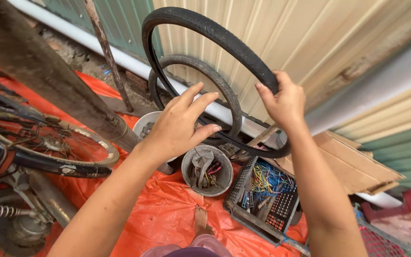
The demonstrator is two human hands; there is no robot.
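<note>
A black bicycle tyre (215, 33) is held up in front of a corrugated metal wall. My right hand (284, 101) grips its right side, fingers wrapped over the rubber. My left hand (179, 124) is spread, fingers apart, against the tyre's lower left part, fingertips near the thin bottom edge (243, 148). A second, smaller black tyre (215, 81) leans on the wall behind my left hand.
An orange tarp (167, 209) covers the ground. On it sit a round tin of parts (208, 170), a crate of tools and coloured wires (269, 197), and cardboard (353, 162). A bicycle wheel (48, 143) and frame lie at left beside a thick post (39, 62). My bare foot (200, 220) shows below.
</note>
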